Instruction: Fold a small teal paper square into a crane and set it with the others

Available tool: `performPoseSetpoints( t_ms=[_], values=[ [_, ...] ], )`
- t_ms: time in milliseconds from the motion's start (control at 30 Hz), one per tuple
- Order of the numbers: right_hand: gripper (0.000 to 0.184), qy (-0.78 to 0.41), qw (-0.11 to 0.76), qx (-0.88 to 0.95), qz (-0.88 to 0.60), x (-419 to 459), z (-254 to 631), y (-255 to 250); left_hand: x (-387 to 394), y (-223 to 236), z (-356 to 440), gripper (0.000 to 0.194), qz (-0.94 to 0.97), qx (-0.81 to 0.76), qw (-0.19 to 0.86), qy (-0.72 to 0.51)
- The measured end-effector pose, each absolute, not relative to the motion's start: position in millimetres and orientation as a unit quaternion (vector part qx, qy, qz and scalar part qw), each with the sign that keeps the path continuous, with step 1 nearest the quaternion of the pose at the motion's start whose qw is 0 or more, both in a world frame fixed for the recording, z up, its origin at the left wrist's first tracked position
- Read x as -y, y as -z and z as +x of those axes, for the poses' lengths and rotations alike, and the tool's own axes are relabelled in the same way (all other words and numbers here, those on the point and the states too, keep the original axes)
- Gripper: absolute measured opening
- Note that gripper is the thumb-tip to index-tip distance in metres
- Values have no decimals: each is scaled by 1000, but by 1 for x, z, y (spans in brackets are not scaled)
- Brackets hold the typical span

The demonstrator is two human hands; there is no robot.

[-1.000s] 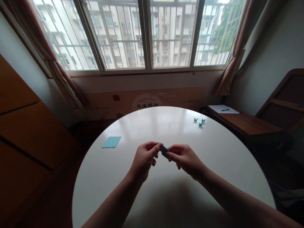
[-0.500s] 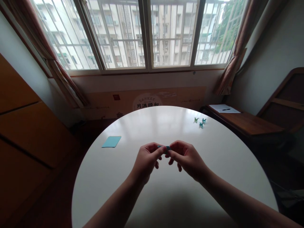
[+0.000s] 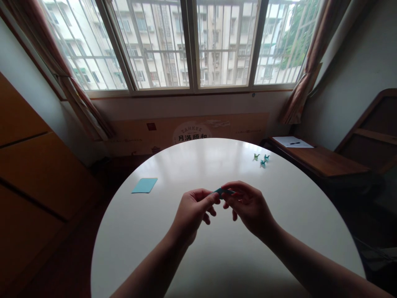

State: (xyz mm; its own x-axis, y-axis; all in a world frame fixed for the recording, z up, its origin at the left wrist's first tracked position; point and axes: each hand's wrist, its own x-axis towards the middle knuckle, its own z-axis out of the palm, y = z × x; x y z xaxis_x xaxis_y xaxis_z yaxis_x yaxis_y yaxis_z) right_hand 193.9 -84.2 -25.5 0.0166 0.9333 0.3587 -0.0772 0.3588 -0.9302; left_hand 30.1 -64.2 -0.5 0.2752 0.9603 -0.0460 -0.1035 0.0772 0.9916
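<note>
A small folded teal paper piece [image 3: 223,191] is pinched between my two hands above the round white table [image 3: 279,219]. My left hand [image 3: 192,213] grips its left end with thumb and forefinger. My right hand [image 3: 249,205] curls its fingers over the right end. Most of the paper is hidden by my fingers. A stack of blue paper sheets [image 3: 144,185] lies flat on the table to the left, away from both hands. Three tiny teal folded paper figures [image 3: 261,159] stand near the table's far right rim.
A dark wooden side table [image 3: 322,159] with a white sheet and pen [image 3: 292,142] stands at the right. Wooden cabinets [image 3: 34,174] line the left wall. A barred window and curtains fill the far wall, with a cardboard box [image 3: 192,130] below.
The teal paper has turned from a squarish face-on shape to a thin, flatter strip. My right hand's fingers moved over its top; both hands rose slightly.
</note>
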Motion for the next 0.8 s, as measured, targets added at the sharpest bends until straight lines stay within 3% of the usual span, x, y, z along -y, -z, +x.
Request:
performPoseSetpoints(
  t_ms=[267,800],
  values=[
    [22,-439,610,549,-365,84,193,27,64,3,30,36,559,-390,554,-478],
    [25,-440,625,541,-351,88,189,24,66,6,30,17,596,-372,481,-525]
  ],
)
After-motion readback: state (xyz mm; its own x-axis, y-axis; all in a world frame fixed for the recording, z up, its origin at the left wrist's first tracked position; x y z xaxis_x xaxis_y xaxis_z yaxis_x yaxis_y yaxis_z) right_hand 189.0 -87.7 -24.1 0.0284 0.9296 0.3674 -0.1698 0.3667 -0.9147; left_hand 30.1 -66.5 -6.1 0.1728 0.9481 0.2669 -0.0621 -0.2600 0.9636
